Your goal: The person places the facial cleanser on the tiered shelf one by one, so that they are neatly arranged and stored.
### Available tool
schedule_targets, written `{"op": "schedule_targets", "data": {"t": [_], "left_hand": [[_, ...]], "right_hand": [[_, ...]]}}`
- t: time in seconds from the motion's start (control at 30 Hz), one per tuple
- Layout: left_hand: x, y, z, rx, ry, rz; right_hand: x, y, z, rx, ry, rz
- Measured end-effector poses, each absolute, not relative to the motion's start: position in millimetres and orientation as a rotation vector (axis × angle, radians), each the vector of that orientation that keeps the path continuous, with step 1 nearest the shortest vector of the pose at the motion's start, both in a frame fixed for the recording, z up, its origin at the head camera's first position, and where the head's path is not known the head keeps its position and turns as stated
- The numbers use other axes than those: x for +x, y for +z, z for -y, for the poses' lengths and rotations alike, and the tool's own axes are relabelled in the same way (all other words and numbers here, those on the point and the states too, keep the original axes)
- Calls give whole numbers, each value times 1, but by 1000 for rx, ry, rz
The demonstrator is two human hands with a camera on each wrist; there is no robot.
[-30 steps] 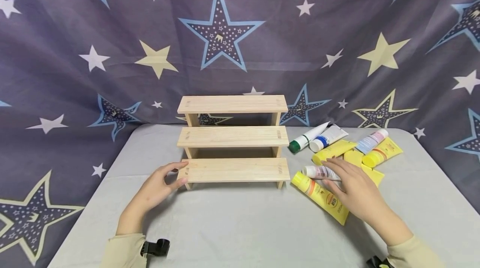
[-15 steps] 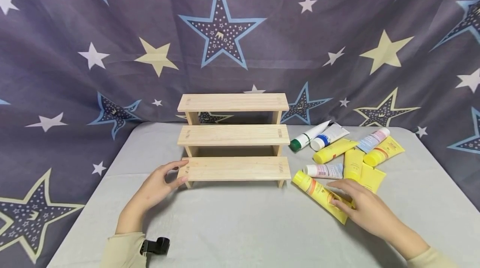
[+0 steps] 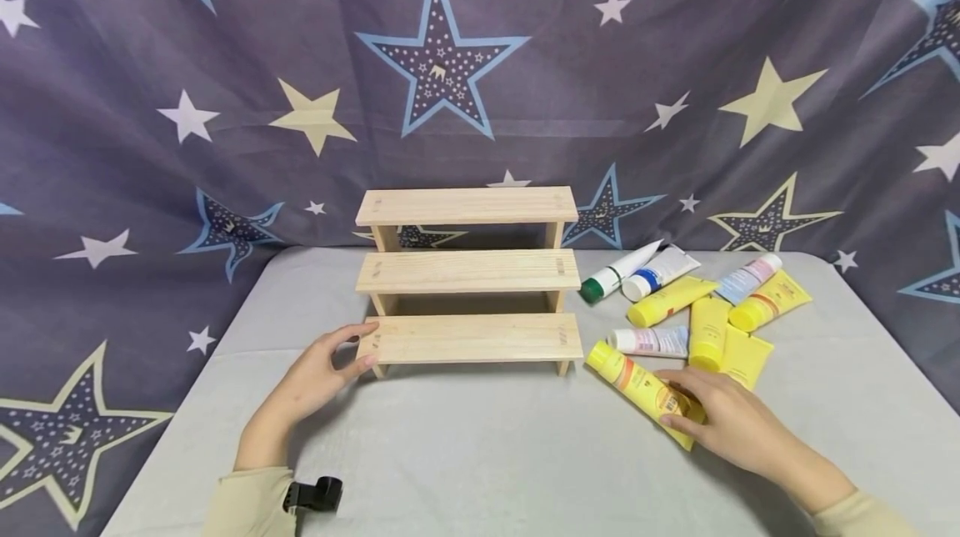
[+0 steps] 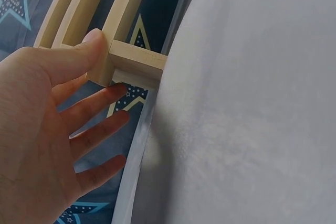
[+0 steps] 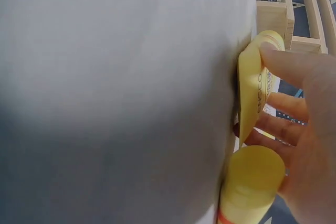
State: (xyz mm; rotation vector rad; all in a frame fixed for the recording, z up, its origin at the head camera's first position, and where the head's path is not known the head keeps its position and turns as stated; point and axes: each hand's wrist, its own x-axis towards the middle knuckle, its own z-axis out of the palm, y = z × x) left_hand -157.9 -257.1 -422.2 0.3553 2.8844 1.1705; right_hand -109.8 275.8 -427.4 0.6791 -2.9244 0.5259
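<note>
On the right half of the table (image 3: pixel 480 454), draped in pale grey, lightly wrinkled cloth, yellow tube (image 3: pixel 636 381) lies slantwise: smooth plastic, ribbed round cap toward the rack, body flattening to a thin straight tail, orange band and printed text. Right hand (image 3: pixel 738 424) grips it near the tail, thumb on the near side, fingers on the far side.

Left hand (image 3: pixel 311 378) pinches the left end of the lowest board of the wooden rack (image 3: pixel 468 338), thumb at the front edge; other fingers spread loose in the left wrist view. Rack is pale, bare wood, visible grain, three flat rectangular boards stepped upward to the back on squared supports, darker joint marks at board ends.

Beyond the gripped tube, a loose pile: small pink-and-blue tube (image 3: pixel 649 342) just beside it, white tube with a dark green cap (image 3: pixel 618 273), white tube with a blue band (image 3: pixel 660 273), second pink-and-blue tube (image 3: pixel 748 277), more yellow tubes (image 3: pixel 707 333), some overlapping. Behind, fabric backdrop (image 3: pixel 525 103), dark purple-grey, soft folds, printed stars. Beige cloth sleeves (image 3: pixel 251 504); black plastic wrist device (image 3: pixel 315 494) on the left.
</note>
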Motion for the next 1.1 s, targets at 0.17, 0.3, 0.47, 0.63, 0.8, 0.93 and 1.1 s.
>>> {"op": "schedule_targets", "data": {"t": [0.17,0.3,0.47,0.63,0.8,0.93,1.1], "left_hand": [[-157,-423,257,362,1175,-2878],[-157,-425,257,372,1185,-2876],[-157,-425,256,371,1186,-2871],[-157,-423,255,372,1190,-2863],[-157,-423,256,383,1208,-2849],[-156,-423,257,381,1212,-2849],[-156,-424,258,373,1202,-2864]], "right_hand": [[-110,-428,-275,634,512,2994],[-109,-430,-273,597,540,3004],[-106,-430,-269,519,672,3012],[-102,-429,-264,446,806,2933],[-99,-429,-263,376,900,2808],[-100,-427,-263,331,964,2688],[-103,-421,-261,294,1064,2575]]}}
